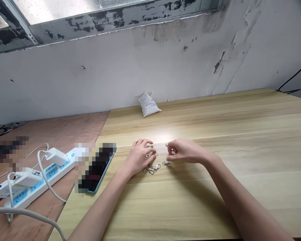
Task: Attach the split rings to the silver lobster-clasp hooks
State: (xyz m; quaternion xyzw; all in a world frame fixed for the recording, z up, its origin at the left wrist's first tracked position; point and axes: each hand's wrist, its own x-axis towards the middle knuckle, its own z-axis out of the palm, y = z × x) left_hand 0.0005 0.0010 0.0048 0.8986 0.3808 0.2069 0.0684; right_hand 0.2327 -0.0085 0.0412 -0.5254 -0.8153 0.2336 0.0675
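My left hand (pixel 141 156) rests on the table with its fingers apart and curved. Beneath and beside its fingers lies a small pile of silver lobster clasps (pixel 151 169) with rings. One metal ring (pixel 147 156) shows between its fingers. To the right, my right hand (pixel 184 151) is closed in a pinch, with bits of a silver clasp (pixel 173 153) showing at the fingertips. A single lobster clasp (pixel 167 163) lies on the wood just below those fingertips. Another small metal piece (pixel 166 145) shows beside the curled fingers; whether it is held I cannot tell.
A phone (pixel 97 169), partly blurred out, lies left of my left hand. Farther left, a white power strip (pixel 51 172) carries plugged-in chargers and cables on a reddish board. A white plastic packet (pixel 148 104) sits at the table's back against the wall.
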